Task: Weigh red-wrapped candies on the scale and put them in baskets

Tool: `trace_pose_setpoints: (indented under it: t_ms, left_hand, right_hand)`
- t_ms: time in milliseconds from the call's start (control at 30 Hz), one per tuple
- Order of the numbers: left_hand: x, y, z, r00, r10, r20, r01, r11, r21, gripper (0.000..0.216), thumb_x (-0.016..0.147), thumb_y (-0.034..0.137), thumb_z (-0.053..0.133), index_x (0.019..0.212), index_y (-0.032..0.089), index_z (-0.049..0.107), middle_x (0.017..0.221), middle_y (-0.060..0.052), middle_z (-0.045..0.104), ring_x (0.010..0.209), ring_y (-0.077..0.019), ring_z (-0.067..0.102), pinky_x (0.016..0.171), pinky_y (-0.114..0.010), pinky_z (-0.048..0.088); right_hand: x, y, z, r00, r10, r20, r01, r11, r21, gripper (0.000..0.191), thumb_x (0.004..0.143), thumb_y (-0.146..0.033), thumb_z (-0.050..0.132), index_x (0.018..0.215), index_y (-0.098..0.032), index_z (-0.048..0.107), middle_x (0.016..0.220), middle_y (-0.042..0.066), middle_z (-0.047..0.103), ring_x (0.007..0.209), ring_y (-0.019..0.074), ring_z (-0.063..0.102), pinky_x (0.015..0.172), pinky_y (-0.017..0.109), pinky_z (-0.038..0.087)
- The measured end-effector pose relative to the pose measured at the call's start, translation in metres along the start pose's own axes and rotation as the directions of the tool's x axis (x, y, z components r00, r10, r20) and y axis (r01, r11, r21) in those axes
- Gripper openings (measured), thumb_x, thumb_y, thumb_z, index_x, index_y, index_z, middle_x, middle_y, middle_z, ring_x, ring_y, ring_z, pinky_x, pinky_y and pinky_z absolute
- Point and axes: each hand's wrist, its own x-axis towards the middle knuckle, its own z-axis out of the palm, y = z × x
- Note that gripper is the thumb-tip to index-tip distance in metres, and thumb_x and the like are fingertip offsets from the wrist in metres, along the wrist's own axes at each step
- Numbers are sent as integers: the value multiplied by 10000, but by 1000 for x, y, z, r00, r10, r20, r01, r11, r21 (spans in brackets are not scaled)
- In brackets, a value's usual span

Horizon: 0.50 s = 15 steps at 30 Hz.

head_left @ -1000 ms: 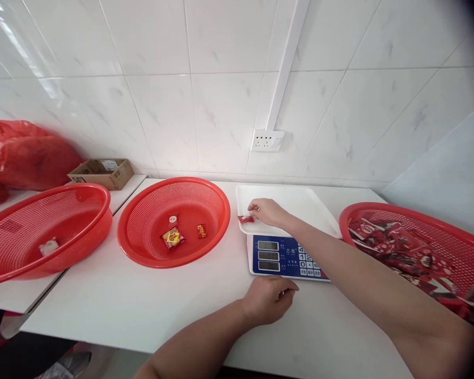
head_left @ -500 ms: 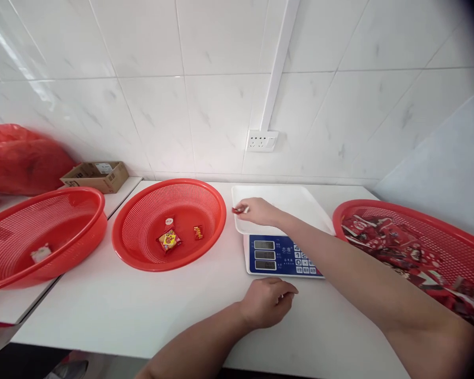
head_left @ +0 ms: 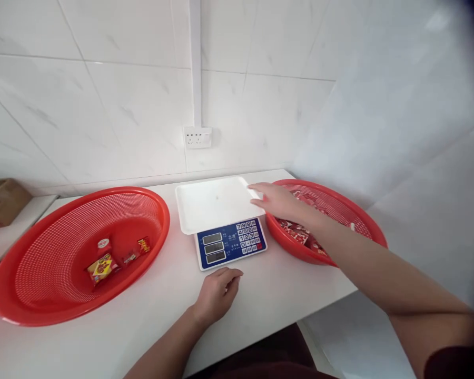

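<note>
My left hand rests on the white table just in front of a blue and white weighing scale, its fingers curled in with nothing visible in them. My right hand hovers over the gap between the scale's white tray and the right-hand red basket. Thumb and fingers are apart, with nothing between them. Many red and white wrapped packets fill that basket, partly hidden by my right forearm. In the red basket on the left lie a yellow and red packet and several smaller ones.
A cardboard box stands at the far left, across a seam between tables. Tiled wall runs behind the table, with a white socket on it. The table's front edge slants up toward the right.
The view has turned right. My right hand has moved rightward from the tray's left side and let go of a small red packet; another small packet now shows in the left basket. My left hand stays curled.
</note>
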Motion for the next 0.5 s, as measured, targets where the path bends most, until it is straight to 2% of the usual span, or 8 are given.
trace_pose_setpoints:
  t_ms: [67,133,233,367,500]
  left_hand:
    - [-1,0,2,1000,0,6,0,1000,-8,249,871,215,419,988,215,639,854,-34,693,727,-136,633,627,-220,510]
    - [-1,0,4,1000,-10,15,10,1000,-18,247,873,224,421,988,221,639,871,-34,695,752,-139,637,624,-216,512]
    - [1,-1,7,999,-42,21,43,999,-22,239,879,241,422,983,221,637,873,-34,690,736,-138,630,606,-216,510]
    - [4,3,11,998,-64,12,64,998,13,242,892,258,409,981,210,629,810,-33,671,669,-131,603,608,-231,502]
    - [7,17,14,997,-45,66,43,998,46,231,893,244,414,989,218,623,828,-32,672,688,-128,604,635,-226,496]
  right_hand:
    - [-16,52,-19,982,186,12,-183,974,-135,419,845,-301,519,1259,-232,527,1325,64,527,1206,284,485,992,436,396]
    - [-33,95,-31,944,317,91,-296,937,-186,471,833,-301,536,1296,-223,493,1355,65,500,1218,294,474,991,422,400]
    - [-56,138,-36,921,369,128,-343,921,-186,458,835,-300,531,1281,-197,514,1349,85,506,1210,295,487,970,412,421]
    - [-61,159,-25,934,332,133,-311,937,-159,455,852,-324,508,1285,-186,508,1348,89,510,1205,262,497,976,384,414]
    - [-36,161,-10,952,286,111,-268,951,-156,444,853,-344,519,1266,-184,517,1308,100,544,1195,262,502,984,376,391]
